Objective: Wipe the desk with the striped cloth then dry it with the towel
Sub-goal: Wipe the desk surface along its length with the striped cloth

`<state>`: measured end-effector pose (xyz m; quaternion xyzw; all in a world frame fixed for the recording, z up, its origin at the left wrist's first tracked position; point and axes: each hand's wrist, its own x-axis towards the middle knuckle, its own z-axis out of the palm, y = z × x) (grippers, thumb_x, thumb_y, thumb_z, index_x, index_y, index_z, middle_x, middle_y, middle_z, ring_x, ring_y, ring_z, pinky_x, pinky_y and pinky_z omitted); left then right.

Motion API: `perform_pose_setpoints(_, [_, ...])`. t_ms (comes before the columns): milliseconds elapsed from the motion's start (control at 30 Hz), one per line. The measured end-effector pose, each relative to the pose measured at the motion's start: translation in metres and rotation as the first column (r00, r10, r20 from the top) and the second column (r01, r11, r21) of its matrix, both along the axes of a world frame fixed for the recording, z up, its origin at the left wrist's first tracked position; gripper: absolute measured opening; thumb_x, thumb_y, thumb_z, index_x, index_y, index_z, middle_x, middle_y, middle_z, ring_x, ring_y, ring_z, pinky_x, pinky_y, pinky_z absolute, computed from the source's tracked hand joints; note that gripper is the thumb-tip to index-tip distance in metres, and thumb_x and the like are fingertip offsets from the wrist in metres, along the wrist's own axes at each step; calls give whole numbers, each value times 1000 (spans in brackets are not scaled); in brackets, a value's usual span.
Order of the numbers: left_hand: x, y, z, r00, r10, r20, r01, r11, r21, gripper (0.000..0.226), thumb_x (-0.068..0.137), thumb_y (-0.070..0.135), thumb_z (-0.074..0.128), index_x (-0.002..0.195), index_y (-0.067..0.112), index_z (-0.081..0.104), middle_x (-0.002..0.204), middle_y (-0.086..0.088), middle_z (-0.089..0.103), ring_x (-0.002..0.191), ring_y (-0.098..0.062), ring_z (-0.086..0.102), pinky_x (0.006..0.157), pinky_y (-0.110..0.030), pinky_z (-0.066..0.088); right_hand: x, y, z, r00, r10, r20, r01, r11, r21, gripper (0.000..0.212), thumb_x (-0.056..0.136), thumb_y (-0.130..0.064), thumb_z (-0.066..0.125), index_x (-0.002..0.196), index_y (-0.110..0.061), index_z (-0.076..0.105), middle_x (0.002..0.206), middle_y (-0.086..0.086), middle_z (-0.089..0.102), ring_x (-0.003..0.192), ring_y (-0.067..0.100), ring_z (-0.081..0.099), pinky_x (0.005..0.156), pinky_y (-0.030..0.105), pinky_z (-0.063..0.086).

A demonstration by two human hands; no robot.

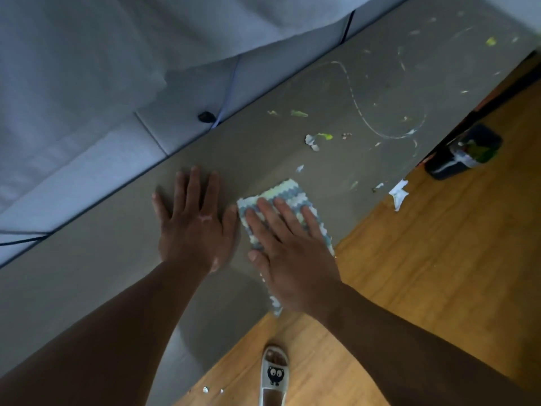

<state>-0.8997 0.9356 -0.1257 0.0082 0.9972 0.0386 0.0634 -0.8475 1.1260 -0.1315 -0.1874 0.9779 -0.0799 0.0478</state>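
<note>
The grey desk (87, 282) runs diagonally from lower left to upper right. My right hand (287, 253) lies flat with straight fingers on the striped cloth (288, 194), a zigzag-patterned blue, white and pale green rag folded near the desk's front edge. Beside it, my left hand (196, 224) rests palm down with spread fingers on bare desk. Green and white scraps (317, 139) and a curved white smear (380, 133) dirty the desk farther right. No towel is in view.
A white wall panel (181, 124) with a dark cable and black clip (206, 117) borders the desk's far side. Wooden floor (424, 259) lies in front, with a dark bin (465, 152) holding scraps, a torn paper scrap (398, 194), and my slippered foot (273, 376).
</note>
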Motion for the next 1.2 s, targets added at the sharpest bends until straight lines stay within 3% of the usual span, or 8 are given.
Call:
perform_pose_setpoints(233, [-19,2,-1,1000,7,17,-7,999,-43,78,97,64,1,164,26,6,173,-5,3,160,-26,-1,125,-61,3,-80,48,0,990,-135,48,133,990,34,67,104,-52,15,167,-28,10,175,-7,8,161,17,4,129,50,-1])
perform_pose_setpoints(333, [-18,2,0,1000,11,16,-10,999,-42,77,97,63,2,165,25,7,173,-5,4,160,-26,0,125,-61,4,-112,79,3,970,-235,55,232,971,51,70,104,-53,11,167,-25,7,175,-4,5,161,19,2,129,51,0])
perform_pose_setpoints(600, [-20,2,1,999,6,37,-3,998,-58,77,97,64,3,164,26,6,173,-4,2,160,-26,0,125,-62,6,-122,78,4,850,-519,96,517,855,43,67,109,-51,7,166,-18,-5,175,4,-7,161,24,-10,128,57,-5])
perform_pose_setpoints(700, [-21,1,1,999,-1,37,3,998,-59,79,96,66,0,164,26,4,173,-4,0,160,-26,-3,125,-61,5,-84,42,5,882,-461,100,462,887,15,70,106,-51,7,167,-17,-2,175,4,-4,161,25,-8,127,58,-3])
perform_pose_setpoints(800, [-22,0,1,999,-6,33,8,998,-55,79,97,67,-1,164,26,4,173,-4,-1,160,-27,-4,125,-62,6,-38,14,6,948,-313,57,314,949,-7,69,106,-50,19,167,-18,11,175,4,8,161,26,1,127,59,4])
perform_pose_setpoints(933, [-23,0,1,999,-13,45,16,997,-72,79,96,67,-1,164,26,3,173,-4,-2,160,-27,-4,125,-62,6,-22,22,2,981,-191,32,191,982,-3,66,107,-49,26,166,-21,20,174,1,16,161,24,8,128,56,8])
perform_pose_setpoints(1200, [-23,0,3,998,-11,64,15,998,-61,82,93,67,-2,164,27,0,173,-2,-4,159,-26,-6,125,-59,1,-71,90,5,887,-457,71,457,889,24,66,108,-54,13,167,-26,5,175,-2,1,161,19,-4,129,49,-3])
